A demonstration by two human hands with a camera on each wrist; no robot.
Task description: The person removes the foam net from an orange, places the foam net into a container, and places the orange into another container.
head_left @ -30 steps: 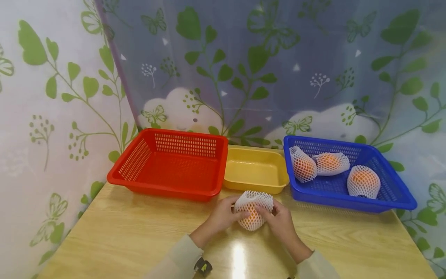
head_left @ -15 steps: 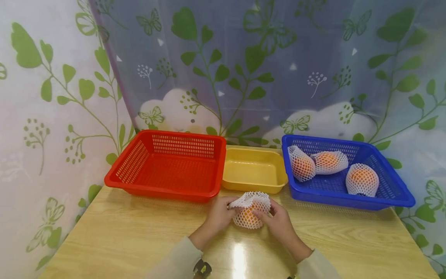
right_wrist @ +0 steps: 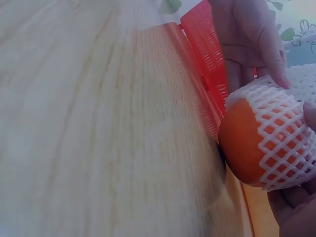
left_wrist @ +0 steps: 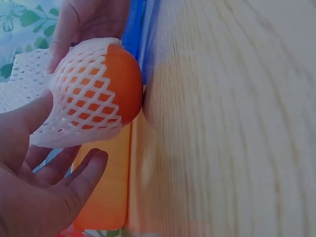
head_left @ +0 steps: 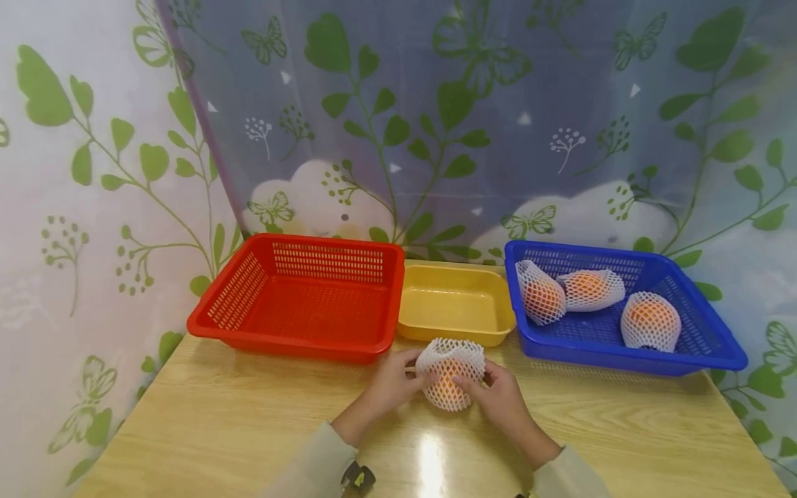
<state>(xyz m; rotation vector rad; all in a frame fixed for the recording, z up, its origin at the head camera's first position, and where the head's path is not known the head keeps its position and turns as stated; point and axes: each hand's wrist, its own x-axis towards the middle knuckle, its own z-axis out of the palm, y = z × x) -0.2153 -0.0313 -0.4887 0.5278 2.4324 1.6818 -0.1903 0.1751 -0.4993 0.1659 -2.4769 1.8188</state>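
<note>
Both hands grasp one netted fruit (left_wrist: 127,84) just in front of the tray (head_left: 454,336): the left hand (head_left: 392,380) pinches the net (head_left: 457,350) on its side, while the right hand (head_left: 501,398) holds the fruit, thumb on the near face and fingers round the far side. The likeliest trouble is a slip: the end below the fingertips is bare and looks smooth, so a sharp pull on the net or uneven squeezing could push the fruit out downward, to roll across the table (head_left: 280,415). A thumb dug into the mesh might also tear it. The head view hides that bare end and shows only mesh between the thumbs; both wrist views reveal it, close to the table beneath the fingers, though whether it rests there cannot be told. The left wrist view also shows some left fingers reaching under the fruit, partly apart from it. Only the head view gives the whole surroundings: the red basket (head_left: 299,344) beyond the left fingers, and the blue basket (head_left: 629,356) beyond the right ones, with three more netted fruits (head_left: 650,321) inside.
</note>
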